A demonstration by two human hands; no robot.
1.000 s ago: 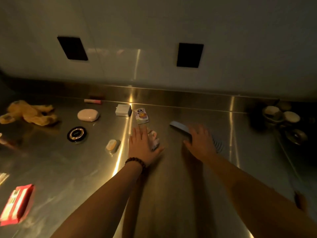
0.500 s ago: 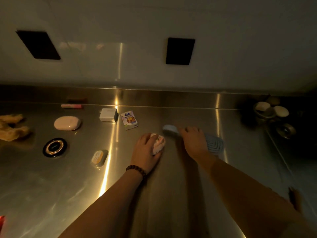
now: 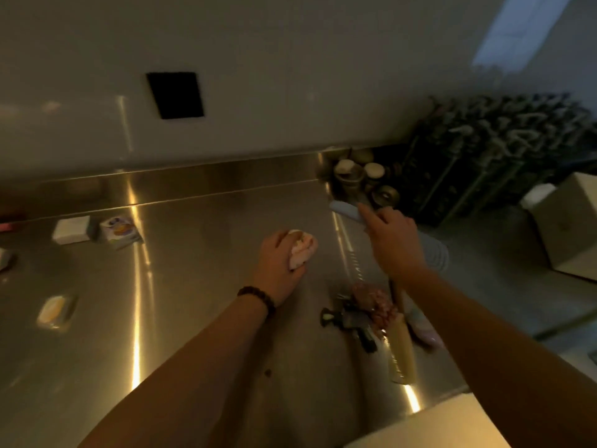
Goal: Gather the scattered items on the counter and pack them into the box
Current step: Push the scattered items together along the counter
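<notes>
My left hand grips a small pale pink-and-white packet above the steel counter. My right hand holds a light blue hairbrush by its handle, lifted off the counter; the ribbed brush head shows past my wrist. A pale box corner sits at the bottom right. On the counter lie a white charger block, a small printed carton and a yellow wrapped bar.
Near my right forearm lie a wooden-handled brush, a pink scrunchie and dark clips. Metal cups stand at the back corner. A dark crate rack and a cardboard box are off to the right.
The view swung right. My left hand has closed round the packet and lifted it. My right hand has picked the blue brush up off the counter.
</notes>
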